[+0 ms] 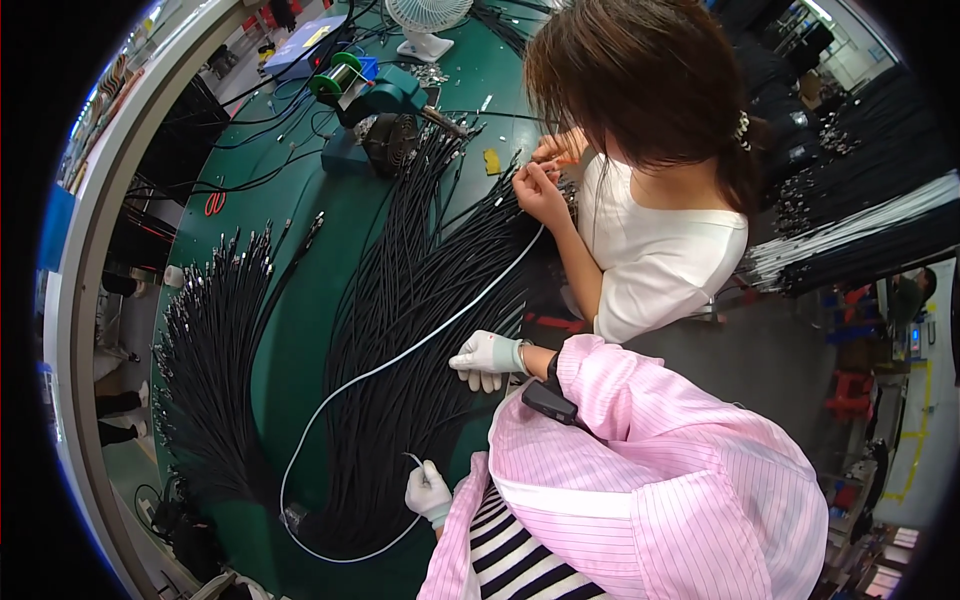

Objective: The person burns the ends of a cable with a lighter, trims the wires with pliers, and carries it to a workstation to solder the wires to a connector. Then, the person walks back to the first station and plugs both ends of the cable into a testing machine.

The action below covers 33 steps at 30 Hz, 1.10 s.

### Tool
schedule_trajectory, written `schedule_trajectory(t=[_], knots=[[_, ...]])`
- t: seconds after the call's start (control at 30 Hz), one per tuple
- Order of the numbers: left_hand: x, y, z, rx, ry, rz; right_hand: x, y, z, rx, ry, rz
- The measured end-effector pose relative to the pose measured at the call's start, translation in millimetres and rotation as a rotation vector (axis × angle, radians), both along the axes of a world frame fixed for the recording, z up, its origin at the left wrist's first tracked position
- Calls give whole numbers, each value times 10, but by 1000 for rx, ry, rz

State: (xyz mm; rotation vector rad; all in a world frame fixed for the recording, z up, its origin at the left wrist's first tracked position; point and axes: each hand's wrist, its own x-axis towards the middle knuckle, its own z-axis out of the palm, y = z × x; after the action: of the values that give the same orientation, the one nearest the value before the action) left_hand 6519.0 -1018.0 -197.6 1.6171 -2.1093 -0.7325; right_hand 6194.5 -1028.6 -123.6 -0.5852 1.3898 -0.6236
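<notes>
White cable (380, 368) loops over black cables (385, 440) on the green table (292, 345), near one end gripped in the left hand (428, 492), fingers closed. Right hand (487, 358) over the black cables, fingers curled; can't tell whether they grip anything.

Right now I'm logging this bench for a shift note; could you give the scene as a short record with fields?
Left hand: white-gloved, closed on a thin white cable
Right hand: white-gloved, fingers curled, over long black cables; grip unclear
Cable path: loops across the long black cables, toward a white-topped co-worker's bare hands
Left side: fanned bundle of black cables, metallic ends
Surface: green tabletop
Far side: round white fan
</notes>
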Motion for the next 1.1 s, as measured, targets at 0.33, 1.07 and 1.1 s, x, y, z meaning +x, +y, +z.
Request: schedule_trajectory(t=[0.33,1.07,1.1], knots=[[-19,-3,-1,44,0,18,-11,-9,10,28,-24,-5],[-110,16,117,47,35,85,6,-5,-22,31,-30,-15],[-116,15,122,46,33,84,2,-3,-34,25,-28,-12]])
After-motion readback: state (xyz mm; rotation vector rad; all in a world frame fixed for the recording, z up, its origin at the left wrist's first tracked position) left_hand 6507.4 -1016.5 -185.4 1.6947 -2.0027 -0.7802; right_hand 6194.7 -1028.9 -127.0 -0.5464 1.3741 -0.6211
